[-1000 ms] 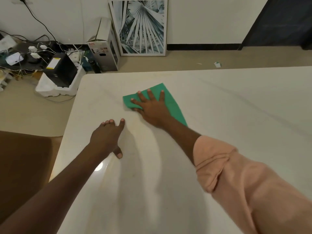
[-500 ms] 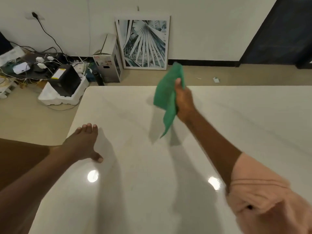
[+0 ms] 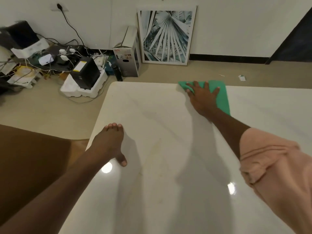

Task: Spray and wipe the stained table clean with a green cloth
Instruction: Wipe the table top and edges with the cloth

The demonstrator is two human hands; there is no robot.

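Right hand (image 3: 201,98) presses green cloth (image 3: 222,97) flat at table (image 3: 168,200) far edge; left hand (image 3: 108,142) rests flat near left edge.

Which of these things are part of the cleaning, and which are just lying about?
Part of the job:
green cloth, pressed flat by the right hand
white table, with a faint yellowish stain
left hand, resting on the table

Lying about:
framed leaf picture
cardboard box
black box in foam
tangled cables
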